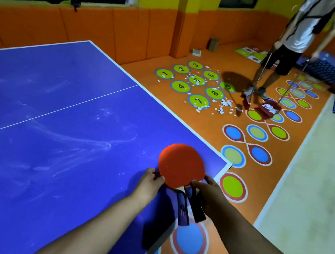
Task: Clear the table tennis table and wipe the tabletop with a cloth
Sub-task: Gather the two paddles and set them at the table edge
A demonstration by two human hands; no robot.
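Two table tennis paddles lie stacked above the near right corner of the blue table [64,102]. The top paddle [181,166] shows its red rubber face; two dark handles [183,210] stick out below it over the table's edge. My left hand [150,182] pinches the left rim of the stack. My right hand [207,194] grips its lower right rim near the handles. White smears streak the tabletop. No cloth is in view.
A person [302,37] stands on the orange floor at the right, holding a broom and a red dustpan [266,109]. White paper scraps [224,105] litter numbered floor circles. Orange padded wall runs behind the table.
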